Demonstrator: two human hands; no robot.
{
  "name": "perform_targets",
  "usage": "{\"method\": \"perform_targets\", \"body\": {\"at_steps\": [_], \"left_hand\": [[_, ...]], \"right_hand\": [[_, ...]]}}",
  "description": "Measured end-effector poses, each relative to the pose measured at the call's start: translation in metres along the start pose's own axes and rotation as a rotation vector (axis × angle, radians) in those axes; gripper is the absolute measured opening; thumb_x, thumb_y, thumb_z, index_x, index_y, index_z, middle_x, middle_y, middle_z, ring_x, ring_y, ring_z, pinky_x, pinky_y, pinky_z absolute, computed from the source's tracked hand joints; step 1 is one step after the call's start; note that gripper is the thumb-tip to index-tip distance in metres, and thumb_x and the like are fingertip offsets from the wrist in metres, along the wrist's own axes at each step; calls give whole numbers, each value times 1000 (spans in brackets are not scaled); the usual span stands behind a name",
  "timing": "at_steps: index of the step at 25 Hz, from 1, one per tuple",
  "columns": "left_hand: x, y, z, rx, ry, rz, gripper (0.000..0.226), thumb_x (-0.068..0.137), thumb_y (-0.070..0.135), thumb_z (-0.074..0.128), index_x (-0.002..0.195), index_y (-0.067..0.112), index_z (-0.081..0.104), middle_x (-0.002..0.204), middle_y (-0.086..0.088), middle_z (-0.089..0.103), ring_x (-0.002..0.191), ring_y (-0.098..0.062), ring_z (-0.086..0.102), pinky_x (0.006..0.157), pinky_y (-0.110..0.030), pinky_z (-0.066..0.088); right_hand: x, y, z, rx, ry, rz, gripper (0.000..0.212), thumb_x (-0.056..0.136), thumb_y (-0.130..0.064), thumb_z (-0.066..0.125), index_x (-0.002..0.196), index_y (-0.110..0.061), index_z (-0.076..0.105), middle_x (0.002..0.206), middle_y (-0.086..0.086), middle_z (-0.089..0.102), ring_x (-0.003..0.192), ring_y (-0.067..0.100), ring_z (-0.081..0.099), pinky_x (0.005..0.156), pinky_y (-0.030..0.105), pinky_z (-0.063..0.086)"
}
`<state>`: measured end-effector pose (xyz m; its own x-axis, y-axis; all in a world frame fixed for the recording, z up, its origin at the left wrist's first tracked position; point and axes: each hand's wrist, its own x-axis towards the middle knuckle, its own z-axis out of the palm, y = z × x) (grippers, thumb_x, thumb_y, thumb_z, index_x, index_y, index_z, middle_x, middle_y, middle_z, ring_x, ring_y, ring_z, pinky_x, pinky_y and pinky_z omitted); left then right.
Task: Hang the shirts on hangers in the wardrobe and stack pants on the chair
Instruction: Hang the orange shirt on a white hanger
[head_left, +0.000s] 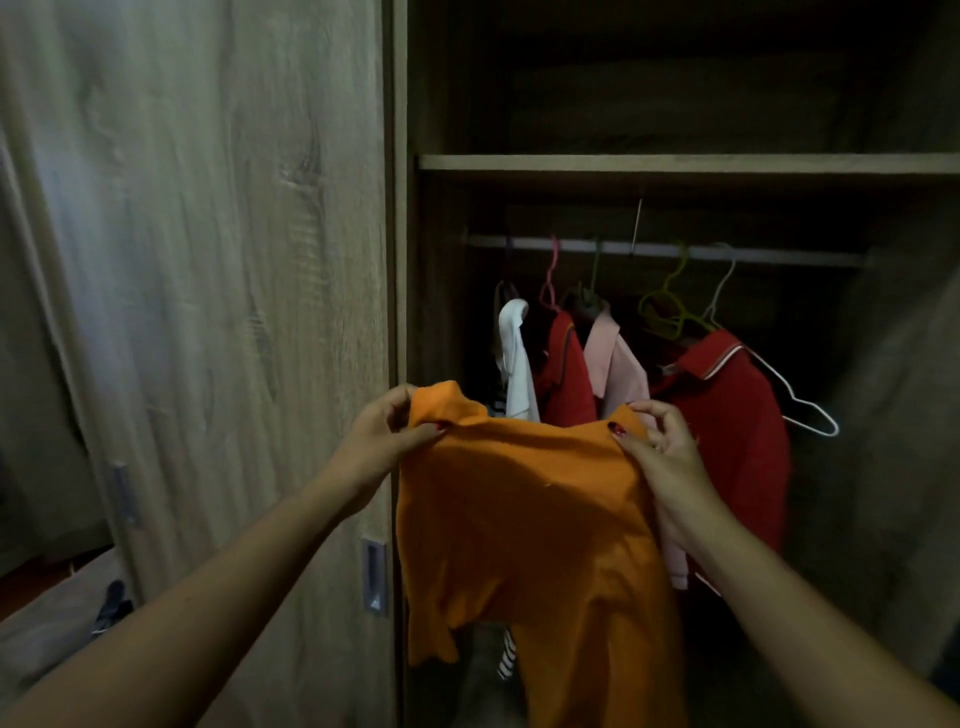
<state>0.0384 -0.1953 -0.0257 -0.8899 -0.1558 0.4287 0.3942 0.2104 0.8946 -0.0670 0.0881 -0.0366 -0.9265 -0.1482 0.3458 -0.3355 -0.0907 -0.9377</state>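
An orange shirt (524, 519) hangs spread out in front of the open wardrobe. My left hand (384, 436) pinches its left shoulder and my right hand (660, 441) pinches its right shoulder. Behind it, on the rail (779, 254), hang a white garment (517, 364), a red shirt (566, 374), a pink shirt (615, 369) and another red shirt (732, 415). A bare white hanger (800, 410) sticks out at the right, and a yellow-green hanger (667, 306) sits above the red shirt. No hanger shows inside the orange shirt.
The wooden sliding door (208, 312) with a metal handle (375, 577) covers the wardrobe's left side. A shelf (675, 163) runs above the rail. Dark cloth (111, 605) lies on the floor at the lower left. The wardrobe interior is dim.
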Motion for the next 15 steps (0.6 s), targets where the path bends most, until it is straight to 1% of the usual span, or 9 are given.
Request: {"method": "perform_targets", "body": {"at_steps": [2,4,5,7,9,10,12,14,15], "left_hand": [[2,5,0,-21,-26,10,19,78,21,71,95,26,65,95,-1,63,93,-19,61,74,-29,47],[4,13,2,-69,-83,16,21,86,18,66,106,21,65,102,-3,66,97,-20,64,77,-28,50],[5,19,3,-85,-114,13,22,89,17,61,111,19,65,103,-3,67,96,-19,65,76,-27,51],[5,32,6,-87,-147,10,24,93,18,53,115,15,63,96,0,67,88,-13,66,72,-25,52],[5,42,7,-86,-176,27,26,96,20,48,117,11,61,85,3,64,79,-9,63,70,-24,51],[4,46,7,-79,-192,31,26,97,20,45,115,11,62,82,5,62,78,-8,62,71,-24,51],[2,56,8,-11,-224,27,29,99,18,38,110,17,65,83,5,62,80,-8,62,73,-25,49],[1,67,12,111,-273,58,31,99,14,36,114,18,64,91,5,62,84,-9,62,75,-25,50],[1,72,15,169,-302,101,30,99,12,38,117,16,62,98,3,61,87,-10,61,76,-25,52]], "right_hand": [[2,1,-2,-35,50,-33,24,89,-14,59,98,-36,53,102,3,68,92,20,63,79,37,49],[4,4,-4,-59,93,-38,23,91,-12,55,94,-34,52,95,5,68,86,21,62,73,35,48],[5,5,-5,-68,109,-36,22,91,-11,54,93,-33,51,92,5,67,84,22,61,70,33,47],[5,8,-7,-64,133,-32,21,92,-11,53,97,-31,51,93,6,66,85,22,61,68,31,48],[3,9,-9,-56,168,-14,23,92,-14,53,109,-28,50,100,4,66,90,19,62,68,29,48],[2,9,-10,-61,183,-7,25,92,-14,53,113,-27,49,103,3,65,90,16,62,67,27,48],[0,9,-12,-88,186,-2,26,93,-13,51,117,-22,49,103,5,64,84,14,60,65,26,48],[1,11,-14,-165,161,11,26,93,-11,50,118,-18,53,107,7,63,83,11,58,66,25,47],[2,12,-14,-217,144,25,26,93,-11,51,117,-17,55,111,7,61,86,11,58,68,24,47]]}}
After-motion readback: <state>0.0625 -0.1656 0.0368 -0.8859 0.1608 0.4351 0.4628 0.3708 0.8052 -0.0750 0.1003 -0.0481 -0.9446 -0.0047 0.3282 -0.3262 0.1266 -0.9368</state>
